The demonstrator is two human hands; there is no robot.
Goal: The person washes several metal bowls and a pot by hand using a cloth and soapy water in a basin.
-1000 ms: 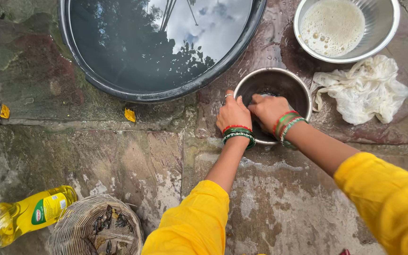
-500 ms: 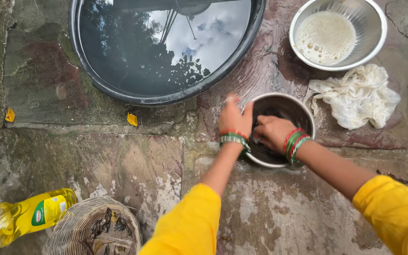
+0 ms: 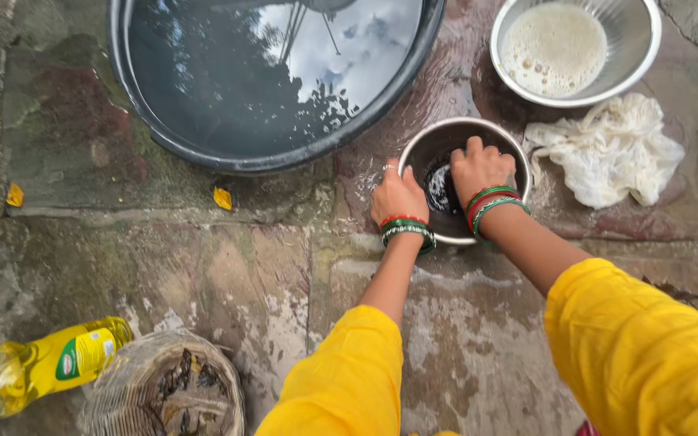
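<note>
Your left hand [image 3: 398, 196] has its grip closed over the near-left rim of the small steel bowl [image 3: 501, 142], fingers curled on the edge and pinching it. Your right hand [image 3: 481, 169] is down inside the same bowl, fingers spread flat and pressing toward the wet, dark bottom; I cannot tell whether anything lies beneath the palm. The bowl sits on the wet stone floor [image 3: 203, 266], just beside the rim of the big black tub of water [image 3: 268, 81], which mirrors sky and trees. Beyond the bowl stands a larger steel bowl [image 3: 636, 36] holding foamy whitish liquid, and a crumpled white cloth [image 3: 607, 153] lies just right of your bowl. Well apart, at the near left, a yellow oil bottle [image 3: 42, 365] lies on its side beside a woven basket [image 3: 163, 387].
</note>
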